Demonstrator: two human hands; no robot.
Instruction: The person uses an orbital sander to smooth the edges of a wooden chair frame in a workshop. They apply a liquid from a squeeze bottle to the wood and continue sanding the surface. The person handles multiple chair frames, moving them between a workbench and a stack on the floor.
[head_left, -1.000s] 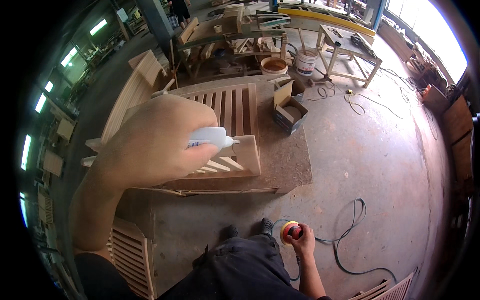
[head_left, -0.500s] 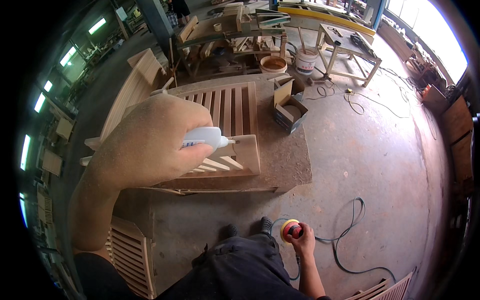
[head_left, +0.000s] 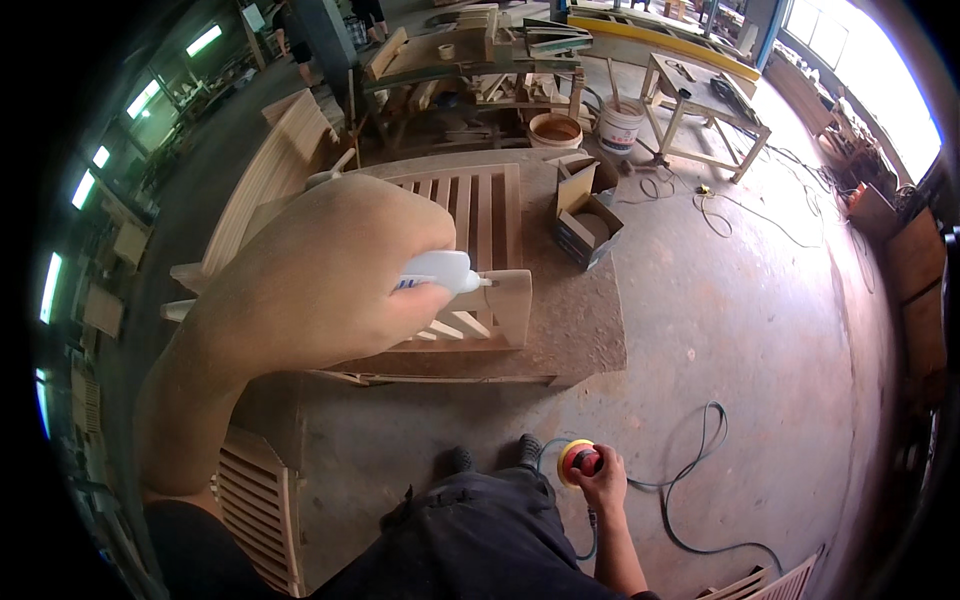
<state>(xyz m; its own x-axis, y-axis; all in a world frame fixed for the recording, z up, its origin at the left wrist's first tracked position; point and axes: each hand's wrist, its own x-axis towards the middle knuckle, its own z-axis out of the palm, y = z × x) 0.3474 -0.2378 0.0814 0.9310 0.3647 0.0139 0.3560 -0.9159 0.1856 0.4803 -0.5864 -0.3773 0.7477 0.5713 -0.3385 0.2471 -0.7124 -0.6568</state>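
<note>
White bottle in left hand, probably gripped.

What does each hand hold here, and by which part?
The left hand grips a white bottle around its body, nozzle poking out. The right hand holds a sander low by the knee, gripping its red top from the side.

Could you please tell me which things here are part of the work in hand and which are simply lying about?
In hand:
- white squeeze bottle in the left hand
- round sander in the right hand
- slatted wooden frame

Lying about:
- open cardboard box
- two buckets
- wooden trestle table
</note>
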